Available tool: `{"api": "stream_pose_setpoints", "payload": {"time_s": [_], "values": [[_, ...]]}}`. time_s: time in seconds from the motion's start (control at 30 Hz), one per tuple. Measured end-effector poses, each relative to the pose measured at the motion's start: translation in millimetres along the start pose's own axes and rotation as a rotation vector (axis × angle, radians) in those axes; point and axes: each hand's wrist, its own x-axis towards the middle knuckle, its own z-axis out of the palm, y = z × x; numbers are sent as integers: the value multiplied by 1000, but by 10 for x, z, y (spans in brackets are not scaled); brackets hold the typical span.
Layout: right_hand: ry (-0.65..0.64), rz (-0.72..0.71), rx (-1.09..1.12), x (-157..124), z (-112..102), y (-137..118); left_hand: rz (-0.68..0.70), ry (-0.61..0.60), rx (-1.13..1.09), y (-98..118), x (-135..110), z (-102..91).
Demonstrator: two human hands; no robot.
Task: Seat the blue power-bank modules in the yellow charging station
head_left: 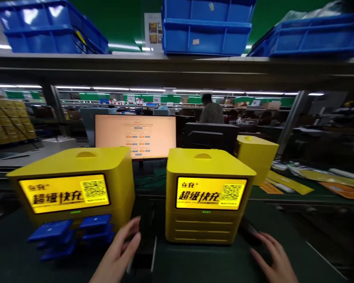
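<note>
Yellow plastic charging cabinet shows 超级快充 and a QR code on its lit screen. At its 8 o'clock, the left hand forms a narrow grip, anything held lost in shadow; at 4 o'clock, the right hand spreads wide beside a dark shape.

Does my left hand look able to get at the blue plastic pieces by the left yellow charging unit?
Probably yes. The left hand sits right beside the blue plastic pieces, at the front of the yellow charging unit, and nothing appears to stand between them.
</note>
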Motion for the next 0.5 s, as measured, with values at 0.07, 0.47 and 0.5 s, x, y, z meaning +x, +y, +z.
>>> {"api": "stream_pose_setpoints", "payload": {"time_s": [0.07,0.47,0.5], "values": [[15,-33,-142,175,-4,30,153,-21,-1,555,231,503],[253,127,211,1546,371,209,145,-74,-419,1335,678,1291],[222,115,278,1606,404,210,149,-92,-420,1326,675,1287]]}}
